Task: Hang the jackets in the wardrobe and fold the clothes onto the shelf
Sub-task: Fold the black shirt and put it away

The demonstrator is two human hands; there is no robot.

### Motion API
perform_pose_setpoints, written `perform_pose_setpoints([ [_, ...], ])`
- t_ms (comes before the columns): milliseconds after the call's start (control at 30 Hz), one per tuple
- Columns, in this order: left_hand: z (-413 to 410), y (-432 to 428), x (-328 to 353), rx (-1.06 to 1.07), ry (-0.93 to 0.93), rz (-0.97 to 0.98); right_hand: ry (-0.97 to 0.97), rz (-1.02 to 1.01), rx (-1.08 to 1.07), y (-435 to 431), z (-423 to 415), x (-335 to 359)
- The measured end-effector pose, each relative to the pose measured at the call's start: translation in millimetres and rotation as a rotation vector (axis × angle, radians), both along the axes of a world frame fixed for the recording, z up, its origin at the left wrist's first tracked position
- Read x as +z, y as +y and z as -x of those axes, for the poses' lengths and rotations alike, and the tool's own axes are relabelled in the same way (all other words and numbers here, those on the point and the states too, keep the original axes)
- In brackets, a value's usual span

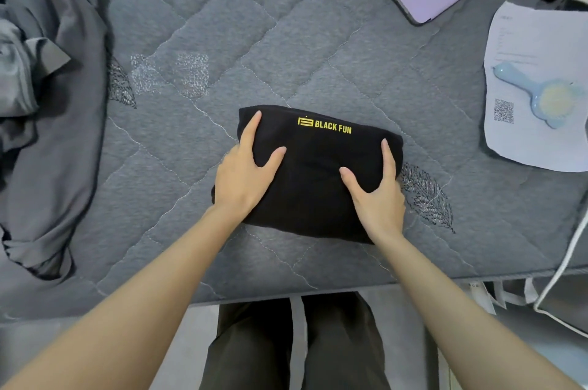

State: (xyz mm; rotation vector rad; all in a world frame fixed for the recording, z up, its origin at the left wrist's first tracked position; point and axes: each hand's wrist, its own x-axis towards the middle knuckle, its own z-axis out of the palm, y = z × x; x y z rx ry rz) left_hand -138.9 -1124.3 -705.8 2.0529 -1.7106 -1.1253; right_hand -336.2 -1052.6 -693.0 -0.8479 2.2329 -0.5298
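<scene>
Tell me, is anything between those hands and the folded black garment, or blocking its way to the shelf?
Nothing: the left hand and right hand hold the folded black garment directly by its sides. No shelf is in view.

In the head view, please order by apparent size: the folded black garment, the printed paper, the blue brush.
1. folded black garment
2. printed paper, cut off by the frame, so unsure
3. blue brush
</scene>
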Motion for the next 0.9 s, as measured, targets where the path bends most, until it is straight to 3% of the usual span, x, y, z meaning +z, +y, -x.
perform_pose_setpoints([
  [200, -8, 27, 25, 0.187, 0.133, 0.076, -0.012, 0.141, 0.184, -11, 7, 32],
  [533, -31, 124, 112, 0.644, 0.182, 0.148, -0.114, 0.203, 0.668, -21, -15, 122],
  [900, -65, 257, 226, 1.127, 0.172, 0.34, -0.236, 0.269, 1.188, 18, -111, 239],
])
